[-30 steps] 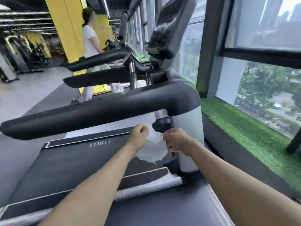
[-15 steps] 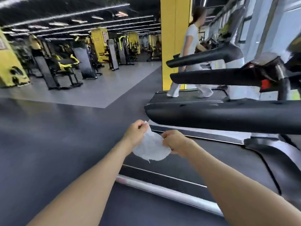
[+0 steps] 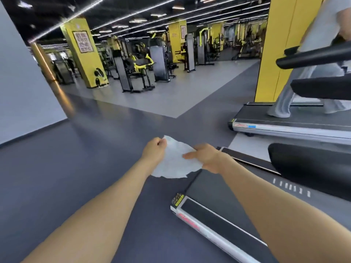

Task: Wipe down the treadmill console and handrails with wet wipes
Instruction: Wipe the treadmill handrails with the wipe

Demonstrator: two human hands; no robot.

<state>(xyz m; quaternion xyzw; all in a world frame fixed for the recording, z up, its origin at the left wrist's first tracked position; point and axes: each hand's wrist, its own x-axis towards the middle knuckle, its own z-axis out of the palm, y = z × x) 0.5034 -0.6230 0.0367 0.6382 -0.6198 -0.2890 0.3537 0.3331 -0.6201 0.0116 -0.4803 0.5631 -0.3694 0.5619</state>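
Spreading wet wipe [image 3: 173, 160] between left hand [image 3: 154, 149] and right hand [image 3: 206, 158], both pinching edges; we judge next: reach handrail [image 3: 311, 164] right of fingers.

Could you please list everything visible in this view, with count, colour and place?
wet wipe: one, white, held between both hands at centre.
near treadmill: one, black deck with silver side rail, lower right.
handrail: one, black, right edge above that deck.
far treadmill: one, grey and silver, right, a person in light clothes walking on it.
pillars: several, yellow, left, middle and right.
gym machines: many, black and yellow, background.
floor: dark grey near, lighter grey beyond.
left hand: one, pinches the wipe's upper corner.
right hand: one, grips the wipe's right edge.
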